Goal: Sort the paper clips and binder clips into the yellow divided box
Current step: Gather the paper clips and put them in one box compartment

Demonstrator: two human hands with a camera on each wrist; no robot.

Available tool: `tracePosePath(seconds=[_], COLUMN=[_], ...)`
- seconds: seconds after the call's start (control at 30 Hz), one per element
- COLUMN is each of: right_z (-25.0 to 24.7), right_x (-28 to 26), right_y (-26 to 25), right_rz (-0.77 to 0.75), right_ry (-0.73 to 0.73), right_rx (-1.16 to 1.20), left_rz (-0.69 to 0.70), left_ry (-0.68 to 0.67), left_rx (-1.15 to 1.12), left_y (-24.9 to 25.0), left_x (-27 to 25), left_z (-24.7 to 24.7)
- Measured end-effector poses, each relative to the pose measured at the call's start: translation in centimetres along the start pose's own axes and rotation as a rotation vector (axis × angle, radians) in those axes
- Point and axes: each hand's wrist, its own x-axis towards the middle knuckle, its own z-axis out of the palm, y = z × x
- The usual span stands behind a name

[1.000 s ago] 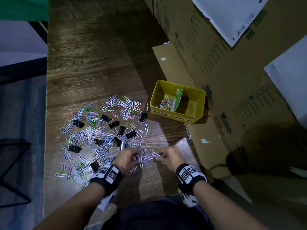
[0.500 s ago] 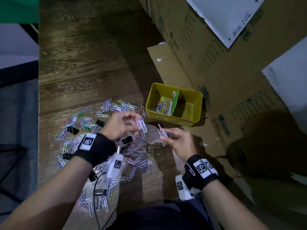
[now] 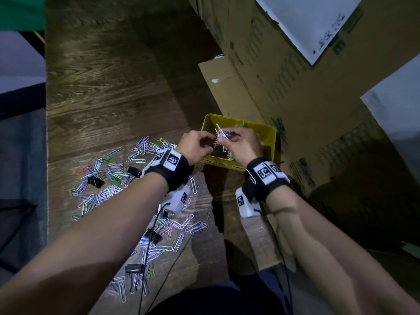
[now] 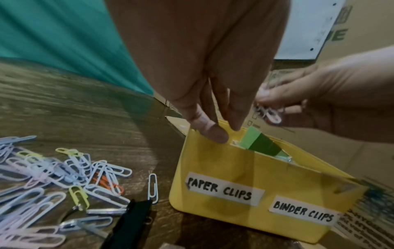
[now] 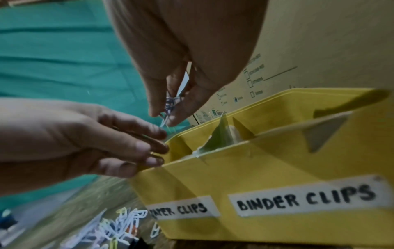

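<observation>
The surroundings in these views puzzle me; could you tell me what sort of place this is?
Probably a storeroom or back office: stacked cardboard boxes stand beside a wooden tabletop, and printed paper sheets lie on them.

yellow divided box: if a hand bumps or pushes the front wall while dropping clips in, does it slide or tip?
The yellow divided box looks like thin plastic and holds few clips, so probably light. It sits on the smooth wooden floor, so a nudge likely slides it. It is low and wide, so tipping seems unlikely. Cardboard boxes close behind may stop it.
</observation>
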Motion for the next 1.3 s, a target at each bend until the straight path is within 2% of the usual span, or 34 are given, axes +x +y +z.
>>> tracePosePath(seconds=[0.13, 0.23, 0.3, 0.4, 0.5, 0.53, 0.6, 0.7, 0.83, 0.93, 1.1, 1.23, 1.3], right_z=[1.3, 1.5, 1.3, 1.1, 1.4, 1.8, 2.9, 5.1, 8.0, 9.8, 12.1, 14.6, 15.8], right_x=[1.2, 0.7, 0.0, -2.3, -5.4, -6.5, -8.5, -11.3, -14.3, -16.4, -19.1, -20.8, -21.5], right_y=[0.2, 0.3, 0.3, 0.3, 1.3, 1.8, 2.7, 4.1, 5.4, 6.1, 5.4, 4.1, 3.6], right_rz=[-0.070, -0.121, -0.174, -0.285, -0.359, -0.371, -0.380, -0.387, -0.548, -0.654, -0.882, -0.968, -0.961], right_ry=[-0.108, -0.218, -0.250, -0.287, -0.350, -0.398, -0.529, -0.735, -0.888, -0.914, -1.019, -1.040, -1.047], right_rx=[-0.214, -0.361, -0.386, -0.388, -0.335, -0.321, -0.349, -0.422, -0.541, -0.647, -0.707, -0.747, -0.743], left_rz=[0.027, 0.030, -0.009, -0.057, 0.000, 0.038, 0.078, -0.014, -0.114, -0.091, -0.023, 0.081, 0.074], left_ry=[0.065, 0.026, -0.047, -0.203, -0.419, -0.440, -0.365, -0.294, -0.279, -0.256, -0.111, 0.055, 0.109], left_rx=[-0.108, -0.134, -0.145, -0.046, 0.131, 0.234, 0.397, 0.439, 0.499, 0.426, 0.325, 0.319, 0.328], left_y=[-0.8, -2.0, -3.2, -5.8, -8.9, -9.8, -11.2, -12.3, -13.2, -13.6, -14.3, -15.5, -16.3], left_x=[-1.9, -4.6, -7.1, -12.0, -16.8, -18.2, -20.5, -22.3, -21.7, -20.8, -19.7, -20.5, -22.2], left_z=[-0.8, -1.7, -2.3, -2.7, -2.1, -1.6, -0.8, 0.5, 1.7, 1.9, 0.0, -2.3, -3.2])
